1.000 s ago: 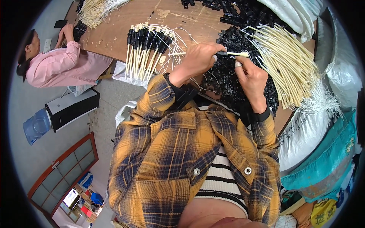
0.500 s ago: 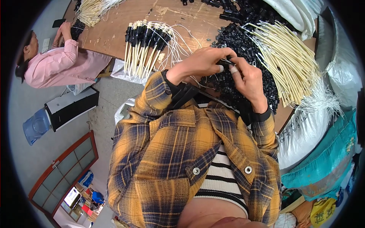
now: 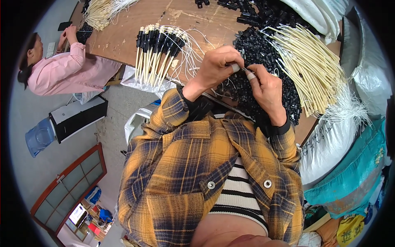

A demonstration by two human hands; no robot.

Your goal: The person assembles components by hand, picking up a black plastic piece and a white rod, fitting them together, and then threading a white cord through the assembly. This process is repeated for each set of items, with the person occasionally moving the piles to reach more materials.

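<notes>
My left hand [image 3: 217, 68] and my right hand [image 3: 267, 88] are held close together over a heap of small black plastic parts [image 3: 247, 99]. Both are closed in a pinch, thumb against fingers, with pale wraps on some of the digits. A thin, light piece shows in the small gap between them, too tiny to name. Loose white wires [image 3: 193, 45] run near my left hand from a bundle of cream tubes with black connectors [image 3: 158, 45] lying on the table to the left. Right of my right hand lies a large pile of cream tubes [image 3: 310, 70] with white wire ends.
Larger black connectors [image 3: 263, 14] are heaped at the back of the wooden table [image 3: 123, 43]. White sacks [image 3: 329, 144] and a teal sack [image 3: 349, 185] stand at the right. A person in pink [image 3: 61, 70] sits at the table's far left, beyond a black and white cabinet [image 3: 78, 117].
My hands have drawn slightly apart, the left one moving up a little. The dark piece seen between the fingers before no longer shows; a thin light piece shows there instead.
</notes>
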